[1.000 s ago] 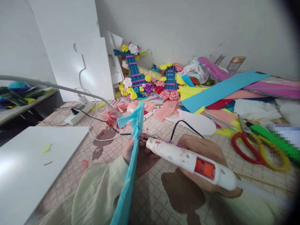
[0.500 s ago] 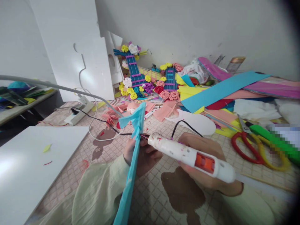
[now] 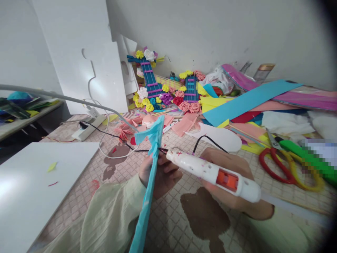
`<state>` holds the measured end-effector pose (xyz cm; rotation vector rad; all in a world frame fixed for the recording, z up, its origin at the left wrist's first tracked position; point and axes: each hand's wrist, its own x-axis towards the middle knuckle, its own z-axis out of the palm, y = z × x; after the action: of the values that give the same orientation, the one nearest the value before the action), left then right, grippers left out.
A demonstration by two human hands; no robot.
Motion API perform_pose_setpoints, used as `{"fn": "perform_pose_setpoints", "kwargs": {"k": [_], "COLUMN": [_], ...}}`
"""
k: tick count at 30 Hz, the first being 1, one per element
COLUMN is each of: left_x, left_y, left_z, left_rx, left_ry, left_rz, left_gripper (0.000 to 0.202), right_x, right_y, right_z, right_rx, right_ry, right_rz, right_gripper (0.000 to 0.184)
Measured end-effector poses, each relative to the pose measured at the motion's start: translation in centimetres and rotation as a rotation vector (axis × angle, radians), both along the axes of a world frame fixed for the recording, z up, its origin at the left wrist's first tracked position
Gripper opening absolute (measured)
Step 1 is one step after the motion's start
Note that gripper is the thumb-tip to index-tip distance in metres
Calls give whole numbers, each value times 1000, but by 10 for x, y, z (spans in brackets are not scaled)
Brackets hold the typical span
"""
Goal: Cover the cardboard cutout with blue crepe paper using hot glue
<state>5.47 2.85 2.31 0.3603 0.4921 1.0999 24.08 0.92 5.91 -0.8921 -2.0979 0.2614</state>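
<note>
My left hand (image 3: 164, 174) is closed around a grey wire stem partly wrapped in a light blue crepe paper strip (image 3: 150, 189). The strip's loose end runs down toward me, and folded blue paper stands up at the top. In my right hand (image 3: 226, 165) is a white hot glue gun (image 3: 200, 168) with an orange trigger and a clear glue stick at its rear. Its dark nozzle points left and is at the blue paper, just above my left fingers. Whether the tip touches the paper, I cannot tell. The paper hides part of my left hand.
Scissors (image 3: 276, 165) with red and yellow handles lie at right beside a green cutter (image 3: 297, 154). Paper flower guitars (image 3: 151, 82) stand at the back near blue paper (image 3: 250, 102). A white board (image 3: 73, 168) lies left; a power strip (image 3: 88, 128) and cables are behind it.
The glue gun has shifted very slightly left at its rear, and its trigger looks a little different. The blue strip's lower end has moved slightly right. Both hands keep their grip.
</note>
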Motion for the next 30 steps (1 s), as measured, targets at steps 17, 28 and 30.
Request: {"fn": "perform_pose_setpoints", "kwargs": {"k": [17, 28, 30], "left_x": [-11, -16, -17], "left_y": [11, 11, 11], "left_z": [-12, 10, 10], "left_rx": [111, 111, 109], "left_ry": [-310, -463, -459], "left_rz": [-23, -122, -127], "left_gripper": [8, 23, 24], "right_x": [29, 13, 11], "right_y": [32, 61, 60], "right_z": [-1, -32, -31], "right_rx": [-561, -889, -867], "right_ry": [530, 516, 447], "right_rz": [-450, -371, -370], "right_gripper": [17, 14, 12]}}
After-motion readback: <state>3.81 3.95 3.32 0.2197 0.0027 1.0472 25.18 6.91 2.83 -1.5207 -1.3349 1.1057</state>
